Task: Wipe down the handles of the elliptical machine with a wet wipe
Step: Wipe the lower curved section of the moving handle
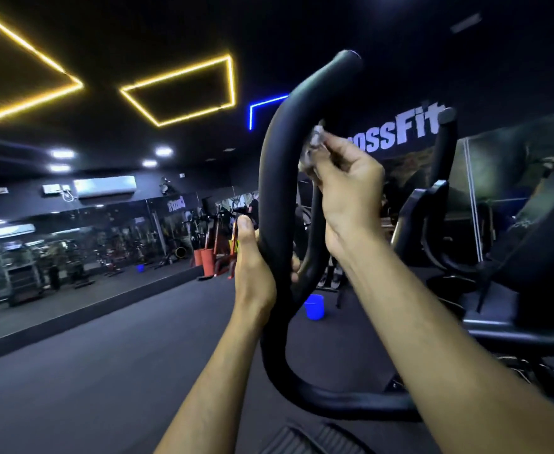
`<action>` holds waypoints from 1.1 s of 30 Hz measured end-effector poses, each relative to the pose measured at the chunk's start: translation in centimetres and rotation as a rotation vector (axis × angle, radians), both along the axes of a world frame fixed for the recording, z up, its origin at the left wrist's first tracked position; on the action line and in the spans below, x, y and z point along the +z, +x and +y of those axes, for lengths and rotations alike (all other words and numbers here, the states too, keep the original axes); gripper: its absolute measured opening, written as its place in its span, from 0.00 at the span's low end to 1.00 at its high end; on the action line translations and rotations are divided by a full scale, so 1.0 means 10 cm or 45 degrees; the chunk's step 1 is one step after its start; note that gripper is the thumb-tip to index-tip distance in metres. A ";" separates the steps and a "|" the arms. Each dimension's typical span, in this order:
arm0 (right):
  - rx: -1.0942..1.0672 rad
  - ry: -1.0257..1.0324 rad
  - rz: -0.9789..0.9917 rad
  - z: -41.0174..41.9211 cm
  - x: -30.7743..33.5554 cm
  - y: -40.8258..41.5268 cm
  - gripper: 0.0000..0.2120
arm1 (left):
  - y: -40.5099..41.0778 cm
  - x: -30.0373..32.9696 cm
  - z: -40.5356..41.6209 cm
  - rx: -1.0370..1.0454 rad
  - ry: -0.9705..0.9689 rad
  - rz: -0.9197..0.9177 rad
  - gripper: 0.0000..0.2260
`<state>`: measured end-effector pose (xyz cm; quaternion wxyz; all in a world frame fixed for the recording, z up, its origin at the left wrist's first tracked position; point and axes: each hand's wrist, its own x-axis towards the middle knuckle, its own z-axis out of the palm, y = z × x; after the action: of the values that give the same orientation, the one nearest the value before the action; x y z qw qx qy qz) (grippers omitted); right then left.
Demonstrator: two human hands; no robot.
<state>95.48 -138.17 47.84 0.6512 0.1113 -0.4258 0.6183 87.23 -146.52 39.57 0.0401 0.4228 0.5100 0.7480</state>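
Handle [277,191]: smooth black covering with a soft satin sheen. Wet wipe [311,149]: thin, crumpled, pale cloth-like sheet. Floor [89,371]: matt dark mat. Bucket [315,307] at 5 o'clock of the handle: glossy blue plastic.

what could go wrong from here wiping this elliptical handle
The right hand only pinches a small crumpled wet wipe against the inner side of the curved black handle, so it may slip out or miss the outer side and the top end. The left hand grips the handle lower down, so that covered stretch could go unwiped. The second handle looks untouched and could be forgotten.
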 end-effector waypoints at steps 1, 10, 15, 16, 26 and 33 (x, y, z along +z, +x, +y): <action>-0.018 -0.003 0.005 -0.01 0.01 -0.05 0.08 | 0.02 0.00 -0.01 0.003 0.006 -0.010 0.38; -0.296 0.284 -0.190 -0.05 -0.47 -0.03 0.10 | 0.01 0.00 0.02 0.038 0.002 -0.025 0.39; -0.292 0.245 -0.104 0.04 -0.29 0.09 0.11 | 0.02 0.00 0.02 0.054 -0.020 -0.038 0.40; -0.291 0.237 -0.076 -0.02 -0.29 0.05 0.11 | 0.02 0.00 0.02 0.047 -0.013 -0.042 0.40; -0.108 0.348 -0.311 0.12 -0.45 0.16 0.10 | 0.04 0.01 0.02 -0.003 0.016 -0.059 0.38; -0.315 0.420 -0.464 -0.02 -0.81 0.11 0.13 | 0.06 0.03 0.01 -0.001 0.057 -0.050 0.38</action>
<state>96.55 -138.33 39.69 0.6076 0.0498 -0.6412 0.4661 87.84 -146.46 39.85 0.0409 0.4090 0.4921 0.7674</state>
